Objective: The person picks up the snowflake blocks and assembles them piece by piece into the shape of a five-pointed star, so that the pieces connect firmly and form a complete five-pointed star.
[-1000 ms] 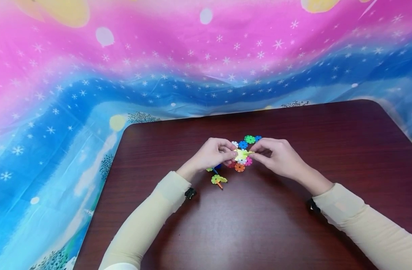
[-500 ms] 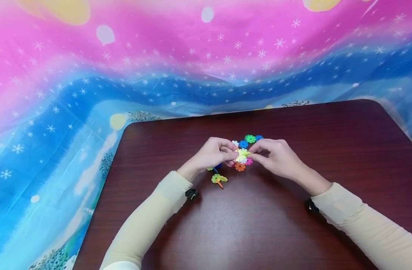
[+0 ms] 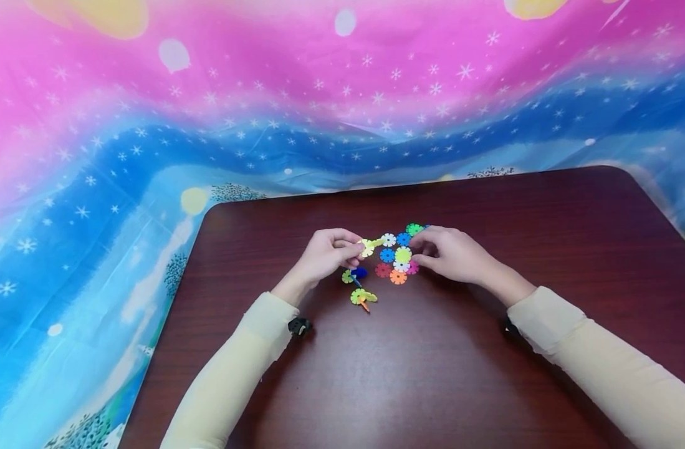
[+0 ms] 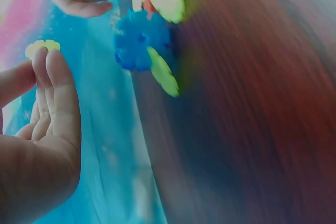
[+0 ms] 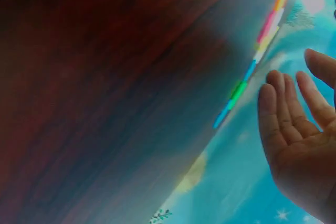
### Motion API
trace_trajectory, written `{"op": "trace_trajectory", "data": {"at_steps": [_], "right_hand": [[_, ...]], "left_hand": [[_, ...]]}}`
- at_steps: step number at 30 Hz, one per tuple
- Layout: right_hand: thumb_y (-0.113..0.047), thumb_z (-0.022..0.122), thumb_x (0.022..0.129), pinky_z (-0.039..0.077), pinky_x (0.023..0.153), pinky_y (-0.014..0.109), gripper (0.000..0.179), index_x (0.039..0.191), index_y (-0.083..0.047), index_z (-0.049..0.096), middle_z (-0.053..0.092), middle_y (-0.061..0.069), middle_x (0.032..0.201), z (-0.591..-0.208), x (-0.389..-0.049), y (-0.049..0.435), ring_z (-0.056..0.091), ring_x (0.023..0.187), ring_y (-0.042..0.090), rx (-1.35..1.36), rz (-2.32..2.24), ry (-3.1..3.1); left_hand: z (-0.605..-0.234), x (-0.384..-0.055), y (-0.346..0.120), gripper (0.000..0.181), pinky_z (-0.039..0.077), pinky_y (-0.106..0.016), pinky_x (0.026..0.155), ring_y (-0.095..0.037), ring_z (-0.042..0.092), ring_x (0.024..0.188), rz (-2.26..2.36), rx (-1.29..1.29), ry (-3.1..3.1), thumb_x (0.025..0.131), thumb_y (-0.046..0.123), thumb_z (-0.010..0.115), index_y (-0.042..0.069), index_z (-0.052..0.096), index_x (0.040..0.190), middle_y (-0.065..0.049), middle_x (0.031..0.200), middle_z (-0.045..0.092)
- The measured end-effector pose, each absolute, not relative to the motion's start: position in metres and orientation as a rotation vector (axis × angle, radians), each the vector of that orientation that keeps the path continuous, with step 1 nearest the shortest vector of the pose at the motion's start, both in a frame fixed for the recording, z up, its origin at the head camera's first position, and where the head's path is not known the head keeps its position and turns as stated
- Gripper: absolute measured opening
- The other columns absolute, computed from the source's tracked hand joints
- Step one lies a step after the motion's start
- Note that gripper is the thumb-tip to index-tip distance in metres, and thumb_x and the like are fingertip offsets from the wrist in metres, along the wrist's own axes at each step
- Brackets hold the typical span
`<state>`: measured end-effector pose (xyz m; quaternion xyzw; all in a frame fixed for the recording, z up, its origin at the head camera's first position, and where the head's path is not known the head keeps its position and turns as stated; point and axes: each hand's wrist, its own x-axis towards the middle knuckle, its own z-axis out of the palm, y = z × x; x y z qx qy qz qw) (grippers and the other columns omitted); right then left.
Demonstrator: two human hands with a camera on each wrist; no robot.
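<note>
In the head view my left hand (image 3: 325, 259) pinches a pair of joined yellow snowflake discs (image 3: 367, 248) between thumb and fingertips, raised over the table. The left wrist view shows a yellow disc (image 4: 44, 45) at the fingertips of that hand (image 4: 59, 108). My right hand (image 3: 454, 252) hovers with loosely bent fingers beside a flat group of snowflake discs, among them an orange disc (image 3: 398, 276) and a blue disc (image 3: 388, 255). Its thumb and fingers stand apart in the right wrist view, and I see nothing in the hand (image 5: 299, 135).
Nearer me lie two small joined pieces: one with a dark blue disc (image 3: 359, 273), another with a yellow-green disc (image 3: 359, 297) and an orange one. The brown table (image 3: 432, 362) reaches back to a patterned cloth (image 3: 297, 125).
My hands were together at the yellow discs and are now apart. The left hand has moved left with the discs; the right has let go of them. More of the flat group shows.
</note>
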<state>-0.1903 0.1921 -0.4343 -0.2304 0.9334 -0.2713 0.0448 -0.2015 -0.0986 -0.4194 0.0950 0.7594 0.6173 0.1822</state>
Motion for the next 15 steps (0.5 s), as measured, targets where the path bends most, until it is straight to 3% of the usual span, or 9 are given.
{"op": "trace_trajectory", "data": {"at_steps": [7,15], "right_hand": [[-0.027,0.079,0.095,0.055,0.081,0.045,0.043,0.135,-0.015,0.07,0.065,0.011,0.128,-0.439,-0.203,0.183,0.062,0.092,0.02,-0.771,-0.559,2.847],[-0.03,0.078,0.096,0.051,0.069,0.038,0.043,0.137,-0.019,0.069,0.061,0.012,0.126,-0.44,-0.212,0.177,0.057,0.081,0.016,-0.788,-0.507,2.757]], "left_hand": [[-0.425,-0.2,-0.11,0.016,0.064,-0.037,0.073,-0.016,0.069,0.069,1.775,0.225,2.142,0.099,0.007,0.071,-0.006,0.071,0.109,-0.018,0.091,0.075],[-0.426,-0.2,-0.109,0.015,0.063,-0.035,0.071,-0.02,0.07,0.07,1.784,0.219,2.129,0.098,0.006,0.071,-0.005,0.071,0.108,-0.012,0.085,0.074]]}}
